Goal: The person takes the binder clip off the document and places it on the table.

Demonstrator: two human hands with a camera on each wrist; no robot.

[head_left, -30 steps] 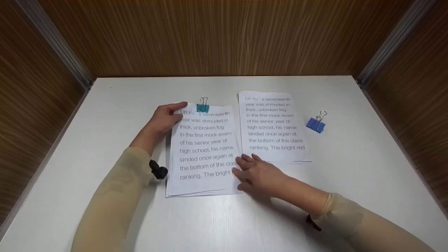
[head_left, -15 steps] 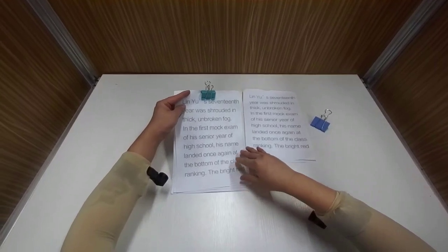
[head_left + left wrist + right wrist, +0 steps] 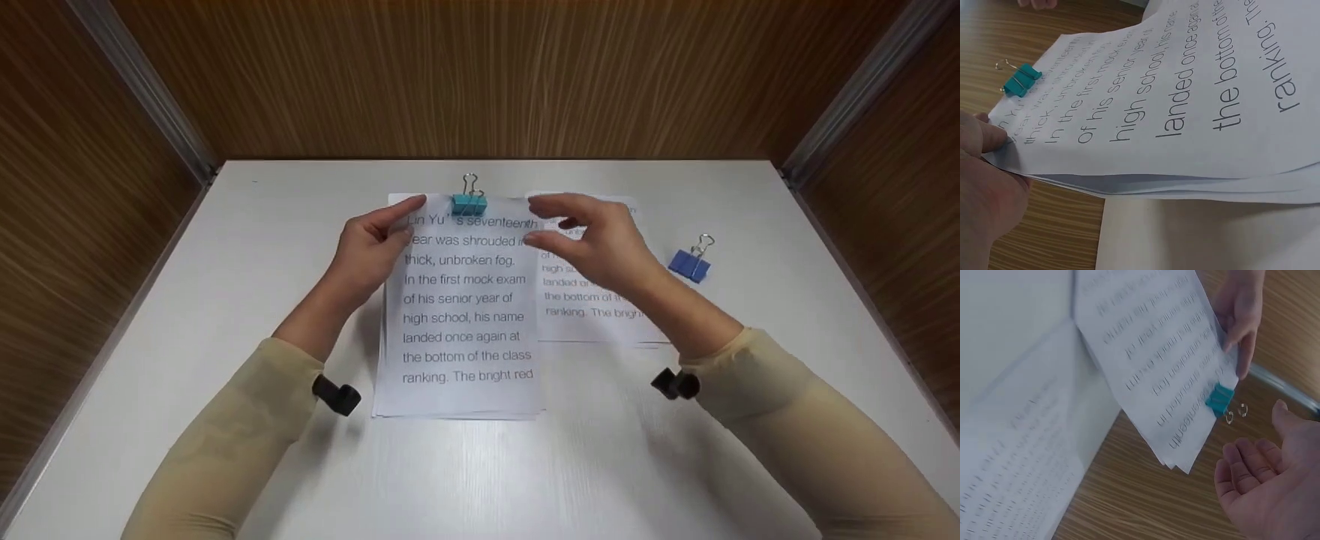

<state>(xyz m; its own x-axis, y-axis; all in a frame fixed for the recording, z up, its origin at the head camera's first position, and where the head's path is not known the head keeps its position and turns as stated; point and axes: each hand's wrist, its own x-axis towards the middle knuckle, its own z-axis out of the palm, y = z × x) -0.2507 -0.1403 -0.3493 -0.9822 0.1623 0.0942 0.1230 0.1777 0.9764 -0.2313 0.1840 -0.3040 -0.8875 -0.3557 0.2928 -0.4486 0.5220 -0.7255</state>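
A sheaf of printed paper sheets (image 3: pixel 469 401) carries a teal binder clip (image 3: pixel 470 205) on its top edge. My left hand (image 3: pixel 364 251) pinches the sheaf's upper left corner, thumb on the printed face. In the left wrist view the sheets (image 3: pixel 1129 101) are raised and bowed, their left edges slightly fanned. My right hand (image 3: pixel 607 236) hovers beside the upper right corner, thumb and fingers parted. The right wrist view shows a gap between that hand (image 3: pixel 1266 472) and the paper (image 3: pixel 1145 371), with nothing in its grasp.
A second paper stack (image 3: pixel 592 328) lies to the right, partly covered by my right hand and forearm. Farther right, a blue binder clip (image 3: pixel 690 265) rests on the white table (image 3: pixel 465 480). Wood-grain panels (image 3: pixel 480 82) enclose the back and sides.
My right hand has left the sheaf's lower right edge and moved up beside its top right corner. The sheaf, pinched by my left hand, has shifted away from me and slightly right.
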